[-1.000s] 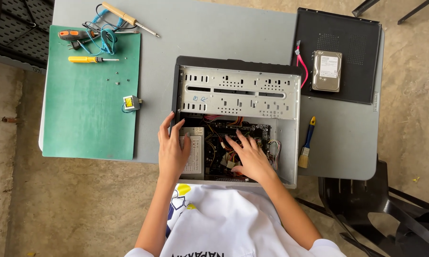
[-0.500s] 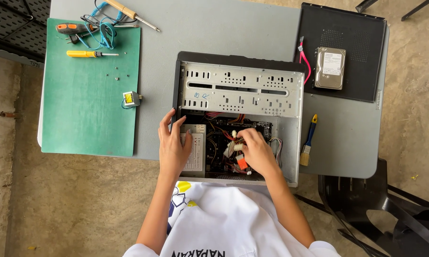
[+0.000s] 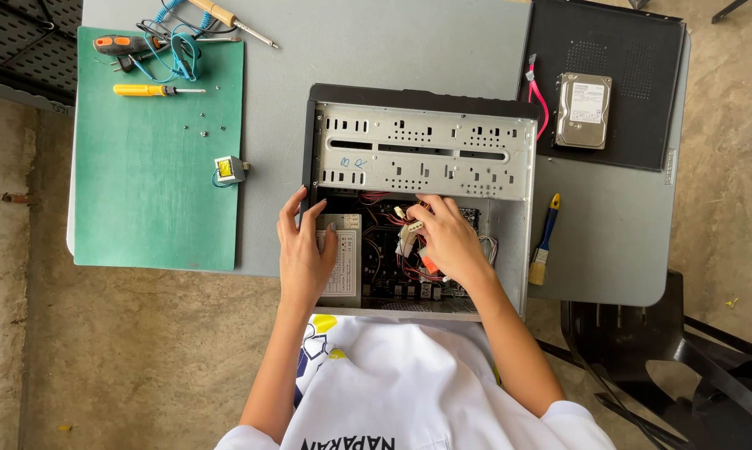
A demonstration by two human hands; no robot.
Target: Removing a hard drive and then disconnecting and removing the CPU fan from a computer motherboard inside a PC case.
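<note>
An open desktop computer case (image 3: 426,150) lies on a grey table (image 3: 376,50), its metal drive cage toward the far side. My left hand (image 3: 303,250) rests flat on the near left of the case, over the power supply (image 3: 343,267) with its white label. My right hand (image 3: 445,237) is inside the case among red and dark wires, fingers closed around a pale cable connector (image 3: 411,227). The board below my right hand is partly hidden.
A green mat (image 3: 155,192) on the left holds a yellow screwdriver (image 3: 155,89), orange-handled tool (image 3: 126,43), blue coiled cable, small screws and a little transformer (image 3: 228,169). A hard drive (image 3: 583,110) lies on the black side panel (image 3: 609,83). A brush (image 3: 544,242) lies right; black chair (image 3: 668,367) nearby.
My right hand has moved up and left inside the case and lifted the pale connector with its wires. My left hand stays on the power supply.
</note>
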